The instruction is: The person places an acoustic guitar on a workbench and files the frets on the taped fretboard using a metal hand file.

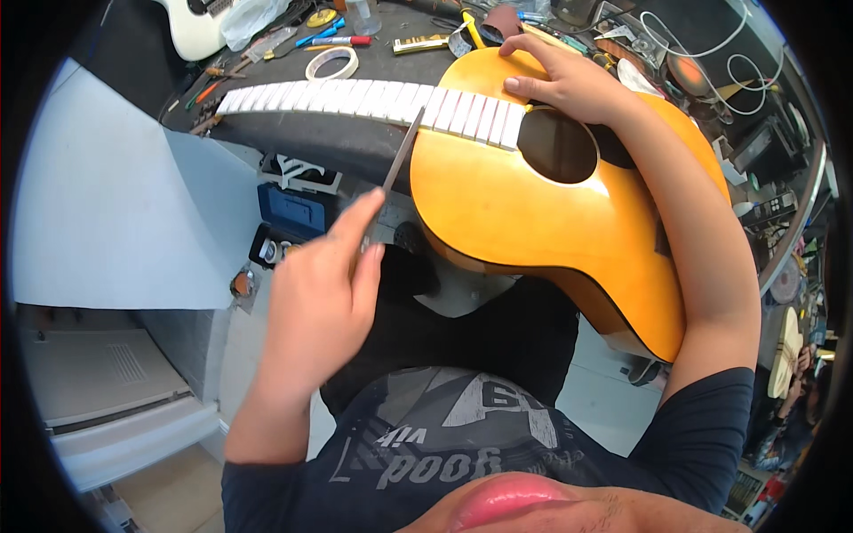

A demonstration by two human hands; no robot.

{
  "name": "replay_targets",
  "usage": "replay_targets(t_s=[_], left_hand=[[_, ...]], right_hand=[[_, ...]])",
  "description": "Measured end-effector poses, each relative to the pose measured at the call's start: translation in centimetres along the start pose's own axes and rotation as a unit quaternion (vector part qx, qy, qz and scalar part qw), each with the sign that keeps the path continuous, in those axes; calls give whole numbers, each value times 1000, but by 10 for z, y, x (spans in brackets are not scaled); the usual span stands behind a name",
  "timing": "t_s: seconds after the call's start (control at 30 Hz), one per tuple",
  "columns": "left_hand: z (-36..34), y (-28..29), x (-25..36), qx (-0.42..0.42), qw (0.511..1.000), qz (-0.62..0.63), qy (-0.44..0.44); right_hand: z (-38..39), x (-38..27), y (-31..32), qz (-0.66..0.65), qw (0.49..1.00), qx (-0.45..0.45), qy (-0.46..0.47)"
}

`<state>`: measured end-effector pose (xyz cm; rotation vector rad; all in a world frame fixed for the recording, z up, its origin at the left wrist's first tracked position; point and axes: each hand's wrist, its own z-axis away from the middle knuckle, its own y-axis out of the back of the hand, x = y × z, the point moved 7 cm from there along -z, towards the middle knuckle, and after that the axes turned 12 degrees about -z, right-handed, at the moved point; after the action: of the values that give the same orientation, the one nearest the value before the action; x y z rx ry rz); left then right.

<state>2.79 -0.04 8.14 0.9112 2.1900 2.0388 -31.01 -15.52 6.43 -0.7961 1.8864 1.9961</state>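
A yellow-orange acoustic guitar [498, 213] lies face up, its body above my lap and its neck reaching left over the bench. White strips, looking like masking tape, cover the fretboard [355, 98] between the frets. My left hand [324, 293] grips a slim, dark metal file [402, 164], index finger stretched along it. The file's tip meets the fretboard's near edge, close to where the neck joins the body. My right hand [569, 80] rests spread on the guitar top above the soundhole [560, 147], thumb beside the fretboard's end. No strings show over the soundhole.
The dark workbench [391, 67] holds a tape roll [331, 64], a red marker [354, 41], a yellow-marked tool [421, 43] and a white guitar body [197, 31]. Tools and cables crowd the right side. Below the neck sits an opened blue case [293, 210]; a white cabinet [115, 373] stands left.
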Motion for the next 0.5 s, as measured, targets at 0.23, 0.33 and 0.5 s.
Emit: replay_targets(t_s=[0.23,0.33,0.5], left_hand=[[-87,-3,14,122,986,-72,-83],[-54,-2,13,70,996,-17,-50],[11,0,-7,39,998,47,-10]], right_hand=[[-1,-13,0,-1,1000,5,22],[2,1,3,-8,1000,5,15],[1,-4,-3,11,1000,-2,16]])
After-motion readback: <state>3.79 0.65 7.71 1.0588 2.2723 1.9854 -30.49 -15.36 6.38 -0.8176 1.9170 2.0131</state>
